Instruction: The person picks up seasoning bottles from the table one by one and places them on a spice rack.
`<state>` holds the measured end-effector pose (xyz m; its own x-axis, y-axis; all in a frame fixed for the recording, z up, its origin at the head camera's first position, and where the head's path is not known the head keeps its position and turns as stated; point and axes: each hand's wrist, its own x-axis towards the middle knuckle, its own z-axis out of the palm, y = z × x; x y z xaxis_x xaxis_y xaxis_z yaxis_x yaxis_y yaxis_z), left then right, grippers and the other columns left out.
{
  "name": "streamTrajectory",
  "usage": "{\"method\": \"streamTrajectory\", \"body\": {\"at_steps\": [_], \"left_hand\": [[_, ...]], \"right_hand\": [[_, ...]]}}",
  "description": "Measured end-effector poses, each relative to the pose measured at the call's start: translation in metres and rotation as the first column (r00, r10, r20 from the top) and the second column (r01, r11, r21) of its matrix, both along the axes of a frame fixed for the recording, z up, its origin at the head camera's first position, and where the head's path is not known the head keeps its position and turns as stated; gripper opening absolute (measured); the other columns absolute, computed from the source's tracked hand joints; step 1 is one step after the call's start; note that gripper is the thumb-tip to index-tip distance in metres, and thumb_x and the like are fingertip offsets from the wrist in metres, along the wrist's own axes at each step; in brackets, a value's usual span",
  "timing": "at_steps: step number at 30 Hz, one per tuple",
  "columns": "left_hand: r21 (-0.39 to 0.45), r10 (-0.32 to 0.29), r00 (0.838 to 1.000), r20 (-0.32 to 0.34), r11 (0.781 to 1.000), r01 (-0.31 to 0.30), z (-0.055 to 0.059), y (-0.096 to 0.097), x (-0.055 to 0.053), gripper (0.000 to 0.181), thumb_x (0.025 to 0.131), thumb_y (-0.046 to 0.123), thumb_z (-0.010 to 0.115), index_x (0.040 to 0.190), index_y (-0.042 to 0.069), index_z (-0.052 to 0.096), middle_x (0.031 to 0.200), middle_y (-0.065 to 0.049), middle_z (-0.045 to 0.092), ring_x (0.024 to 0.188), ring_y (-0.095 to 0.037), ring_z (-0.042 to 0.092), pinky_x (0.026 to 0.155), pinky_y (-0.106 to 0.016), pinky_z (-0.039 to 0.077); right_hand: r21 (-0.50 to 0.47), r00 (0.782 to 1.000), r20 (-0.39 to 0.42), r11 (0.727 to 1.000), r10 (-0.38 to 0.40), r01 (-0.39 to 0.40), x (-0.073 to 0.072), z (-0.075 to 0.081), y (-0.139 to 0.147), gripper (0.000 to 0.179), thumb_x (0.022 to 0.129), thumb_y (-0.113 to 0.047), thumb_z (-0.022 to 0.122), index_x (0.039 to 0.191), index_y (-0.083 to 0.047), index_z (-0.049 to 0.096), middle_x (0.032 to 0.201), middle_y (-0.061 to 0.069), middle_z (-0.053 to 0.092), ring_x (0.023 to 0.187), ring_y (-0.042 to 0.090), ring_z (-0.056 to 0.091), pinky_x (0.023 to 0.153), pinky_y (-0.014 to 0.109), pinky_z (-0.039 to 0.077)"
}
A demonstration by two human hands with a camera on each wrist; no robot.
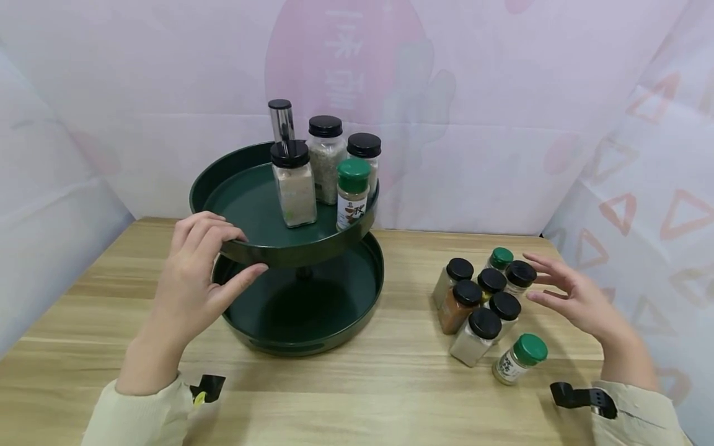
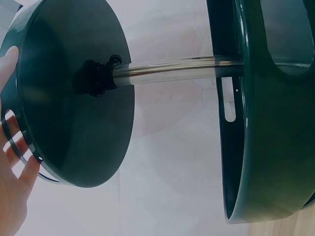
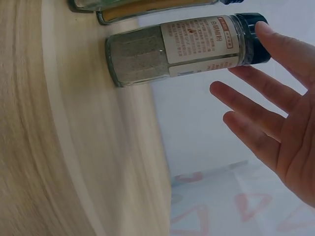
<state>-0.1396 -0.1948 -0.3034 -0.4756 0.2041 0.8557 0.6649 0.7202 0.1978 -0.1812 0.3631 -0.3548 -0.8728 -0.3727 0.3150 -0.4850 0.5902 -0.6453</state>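
Observation:
My left hand grips the front left rim of the upper tray of a dark green two-tier round rack, fingers over the rim and thumb below. The left wrist view shows the tray's underside and the steel post joining it to the lower tray. On the right, my right hand is spread beside a black-capped spice jar. In the right wrist view this jar holds greyish powder, and the thumb overlaps its cap; the other fingers are extended.
The upper tray carries three black-capped jars and a green-capped jar around the post top. Several spice jars stand clustered on the wooden table, with a green-capped one in front. Printed cloth hangs behind.

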Motion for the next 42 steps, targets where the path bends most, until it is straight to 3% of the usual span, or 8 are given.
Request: {"method": "streamTrajectory", "body": {"at_steps": [5,11,18,28,35,42], "left_hand": [[0.000,-0.002,1.000,-0.001,1.000,0.002,0.000,0.001,-0.001,0.067,0.092,0.065,0.053,0.100,-0.001,0.061,0.100,-0.017,0.061,0.111,-0.038,0.047,0.108,-0.036,0.031],[0.002,0.003,1.000,-0.002,1.000,-0.003,-0.001,0.001,-0.001,0.068,0.092,0.066,0.053,0.100,-0.001,0.061,0.099,-0.016,0.061,0.112,-0.038,0.047,0.109,-0.035,0.031],[0.009,0.005,1.000,-0.001,1.000,-0.005,-0.001,0.001,-0.001,0.068,0.092,0.066,0.054,0.099,-0.001,0.061,0.098,-0.016,0.061,0.113,-0.038,0.047,0.110,-0.036,0.031],[0.010,0.006,1.000,0.001,1.000,-0.006,-0.001,0.002,-0.002,0.069,0.092,0.067,0.053,0.099,-0.002,0.061,0.098,-0.016,0.061,0.113,-0.038,0.047,0.110,-0.036,0.031],[0.011,0.006,1.000,-0.005,1.000,-0.006,-0.002,0.001,-0.002,0.069,0.091,0.067,0.054,0.098,-0.002,0.061,0.098,-0.017,0.061,0.111,-0.038,0.047,0.110,-0.033,0.030],[0.010,-0.003,1.000,-0.008,1.000,0.003,-0.001,0.002,-0.002,0.068,0.092,0.066,0.055,0.098,-0.002,0.061,0.097,-0.016,0.061,0.111,-0.039,0.047,0.111,-0.033,0.029]], "right_hand": [[0.002,1.000,-0.020,1.000,0.022,-0.022,-0.003,-0.004,-0.004,0.065,0.088,0.006,0.068,0.147,-0.003,0.044,0.133,-0.027,0.049,0.112,-0.017,0.052,0.090,0.004,0.044],[-0.002,1.000,-0.021,1.000,0.014,-0.014,-0.005,-0.007,-0.005,0.063,0.088,0.006,0.068,0.146,0.000,0.044,0.131,-0.028,0.051,0.109,-0.015,0.054,0.088,0.005,0.046],[-0.027,0.994,0.084,0.998,0.065,-0.063,-0.010,-0.013,-0.010,0.070,0.090,0.007,0.065,0.151,-0.003,0.032,0.129,-0.024,0.048,0.106,-0.013,0.056,0.082,0.012,0.052],[-0.061,0.993,0.035,0.992,0.109,-0.107,-0.015,-0.022,-0.013,0.069,0.087,0.018,0.061,0.148,0.000,0.032,0.134,-0.010,0.044,0.107,-0.012,0.055,0.076,0.017,0.056],[-0.093,0.993,-0.018,0.988,0.120,-0.121,-0.016,-0.025,-0.012,0.069,0.085,0.020,0.062,0.147,0.001,0.036,0.135,-0.011,0.046,0.108,-0.009,0.056,0.076,0.016,0.056],[-0.140,0.993,-0.003,0.983,0.122,-0.121,-0.016,-0.027,-0.010,0.070,0.084,0.022,0.062,0.146,0.002,0.037,0.135,-0.012,0.049,0.110,-0.009,0.057,0.075,0.016,0.056]]}}
